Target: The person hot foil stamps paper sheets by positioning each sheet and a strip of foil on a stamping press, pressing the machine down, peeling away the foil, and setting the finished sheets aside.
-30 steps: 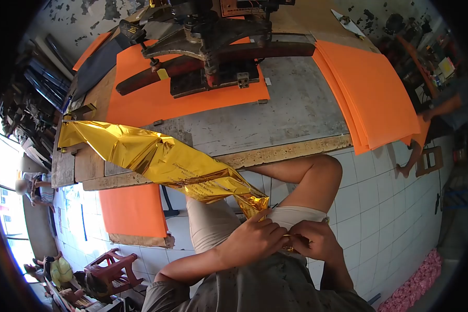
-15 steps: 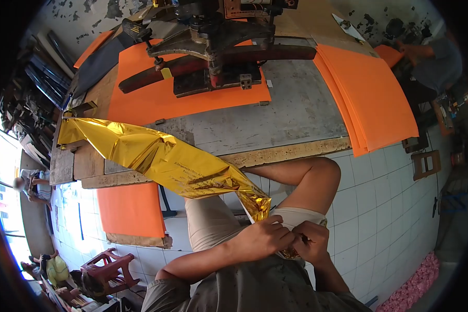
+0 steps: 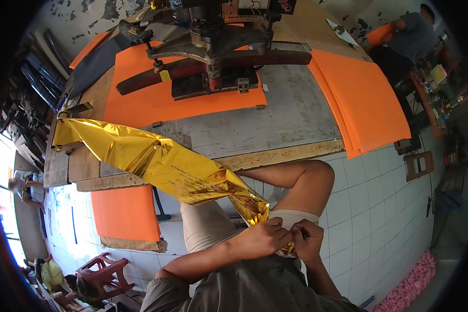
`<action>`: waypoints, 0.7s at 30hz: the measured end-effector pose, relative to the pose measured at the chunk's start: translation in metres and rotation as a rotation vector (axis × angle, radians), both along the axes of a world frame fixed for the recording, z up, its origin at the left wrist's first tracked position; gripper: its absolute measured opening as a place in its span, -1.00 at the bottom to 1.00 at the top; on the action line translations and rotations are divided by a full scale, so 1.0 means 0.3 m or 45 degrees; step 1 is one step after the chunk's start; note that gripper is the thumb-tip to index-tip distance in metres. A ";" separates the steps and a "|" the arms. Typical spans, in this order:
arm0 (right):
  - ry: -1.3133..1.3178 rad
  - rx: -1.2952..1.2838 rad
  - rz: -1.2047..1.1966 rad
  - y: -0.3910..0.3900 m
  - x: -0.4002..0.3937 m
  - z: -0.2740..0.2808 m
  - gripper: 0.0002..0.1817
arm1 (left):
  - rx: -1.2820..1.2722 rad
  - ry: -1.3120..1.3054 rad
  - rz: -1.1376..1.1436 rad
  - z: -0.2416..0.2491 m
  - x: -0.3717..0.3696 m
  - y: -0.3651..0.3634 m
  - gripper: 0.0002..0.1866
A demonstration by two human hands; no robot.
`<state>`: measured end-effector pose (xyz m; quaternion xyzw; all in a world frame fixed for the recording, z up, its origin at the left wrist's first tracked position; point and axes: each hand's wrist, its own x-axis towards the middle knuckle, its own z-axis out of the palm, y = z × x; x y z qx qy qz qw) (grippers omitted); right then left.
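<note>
A long crumpled sheet of gold foil (image 3: 161, 164) runs from the left end of the worktable (image 3: 291, 112) down to my lap. My left hand (image 3: 262, 238) and my right hand (image 3: 307, 240) are pressed together at my waist, both pinching the lower end of the foil. The foil's tip is mostly hidden between my fingers. My bare knee (image 3: 309, 179) rises just beyond my hands, under the table's front edge.
A dark metal press machine (image 3: 213, 52) stands on an orange sheet (image 3: 156, 99) at the table's back. A stack of orange sheets (image 3: 366, 99) overhangs the right end. More orange board (image 3: 125, 213) leans below left. A person (image 3: 408, 36) works at the far right; a stool (image 3: 416, 164) stands nearby.
My hands have drawn closer together on the foil's end. The view shifted slightly, and the person at the far right has moved up and away from the orange stack.
</note>
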<state>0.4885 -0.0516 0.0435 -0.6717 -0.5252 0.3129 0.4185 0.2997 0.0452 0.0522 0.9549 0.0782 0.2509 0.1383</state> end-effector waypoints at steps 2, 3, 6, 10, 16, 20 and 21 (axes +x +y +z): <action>0.040 0.119 0.224 0.022 0.046 0.034 -0.94 | -0.067 -0.066 0.024 0.015 -0.015 0.017 -0.74; 0.034 0.080 0.310 0.028 0.063 0.057 -0.94 | -0.113 -0.096 0.041 0.028 -0.025 0.015 -0.74; 0.006 0.036 0.542 0.054 0.084 0.100 -0.81 | -0.119 0.006 0.073 0.073 -0.040 0.027 -0.76; 0.037 -0.090 0.672 0.103 0.057 0.163 -0.66 | -0.224 -0.021 0.118 0.066 -0.049 0.037 -0.75; 0.029 -0.287 0.660 0.143 0.129 0.253 -0.77 | -0.409 -0.228 0.219 0.127 -0.044 0.073 -0.61; -0.004 -0.085 0.510 0.163 0.272 0.271 -0.81 | -0.273 -0.424 0.465 0.254 -0.147 0.107 -0.47; -0.011 -0.090 0.423 0.169 0.313 0.275 -0.81 | -0.215 -0.428 0.547 0.268 -0.220 0.123 -0.44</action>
